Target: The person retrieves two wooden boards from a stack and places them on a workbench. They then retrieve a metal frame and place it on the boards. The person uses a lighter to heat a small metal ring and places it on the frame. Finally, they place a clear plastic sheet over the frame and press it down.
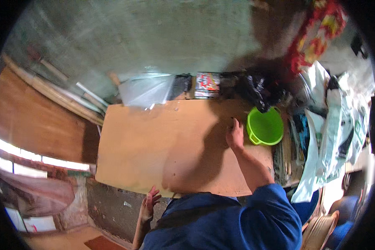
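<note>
A bright green plastic basin [266, 126] with a small handle on its rim stands at the right side of a tan board-topped table [141, 137]. Just left of the basin, my right hand [236, 135] reaches over the board with its fingers stretched forward, apart from the rim. A tiny dark spot shows by its fingertips; what it is I cannot make out. My left hand [148, 203] hangs in front of the table's near edge, fingers loosely spread and holding nothing.
Along the wall lie a clear plastic sheet [148, 89], a printed box [207, 85] and a black plastic bag [256, 89]. White plastic bags [337, 121] crowd the right side. Wooden poles [50, 89] lean at the left, and a red-yellow cloth [316, 33] hangs at the upper right.
</note>
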